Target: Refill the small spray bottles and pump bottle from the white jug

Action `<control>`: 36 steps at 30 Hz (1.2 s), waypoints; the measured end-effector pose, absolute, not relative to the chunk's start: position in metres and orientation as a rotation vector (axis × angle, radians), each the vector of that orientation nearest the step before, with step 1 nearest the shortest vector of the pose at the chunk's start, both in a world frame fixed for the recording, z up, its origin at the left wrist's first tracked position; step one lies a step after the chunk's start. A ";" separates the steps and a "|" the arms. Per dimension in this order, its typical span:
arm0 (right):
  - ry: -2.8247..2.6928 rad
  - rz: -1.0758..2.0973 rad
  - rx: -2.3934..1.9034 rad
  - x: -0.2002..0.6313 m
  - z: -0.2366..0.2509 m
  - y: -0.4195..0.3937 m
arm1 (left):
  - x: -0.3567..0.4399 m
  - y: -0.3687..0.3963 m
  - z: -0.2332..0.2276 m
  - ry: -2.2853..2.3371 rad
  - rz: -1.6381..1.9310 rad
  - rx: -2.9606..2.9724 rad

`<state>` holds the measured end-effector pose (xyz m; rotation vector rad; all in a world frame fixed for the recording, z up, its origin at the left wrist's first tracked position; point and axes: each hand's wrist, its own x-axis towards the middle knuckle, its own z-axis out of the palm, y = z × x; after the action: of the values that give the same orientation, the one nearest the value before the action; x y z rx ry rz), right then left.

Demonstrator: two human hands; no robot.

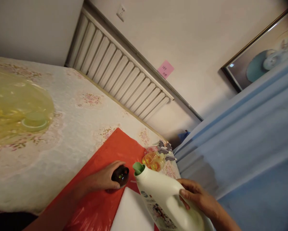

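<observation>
My left hand (110,176) is wrapped round a small dark brown bottle (121,177) over a red plastic sheet or bag (105,154). Its glossy shoulder and neck point to the right. My right hand (197,194) grips the handle of a large cream-coloured detergent jug (158,189). The jug leans to the left, and its open mouth with a green spout (138,168) is beside the bottle's neck, a small gap between them. No liquid can be seen between the two. Part of a white sheet or box (131,211) shows below, partly hidden by the jug.
Yellow-orange clear containers (155,160) and grey-and-white items (166,149) sit behind the jug. A big yellow transparent bag or vessel (19,106) stands at left on the floral tablecloth (74,128). Beyond are a radiator (120,64), a blue curtain (249,128) and a pink note (165,69).
</observation>
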<state>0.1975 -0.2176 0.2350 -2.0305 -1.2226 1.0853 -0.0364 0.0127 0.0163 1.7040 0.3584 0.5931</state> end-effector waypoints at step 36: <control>-1.533 1.103 -2.213 0.184 0.264 -0.184 | -0.034 0.013 0.020 0.365 0.473 1.633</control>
<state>0.1842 -0.1837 0.2645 -2.2131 -1.5330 1.1032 -0.0343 0.0131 0.0203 1.6333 0.3649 0.4730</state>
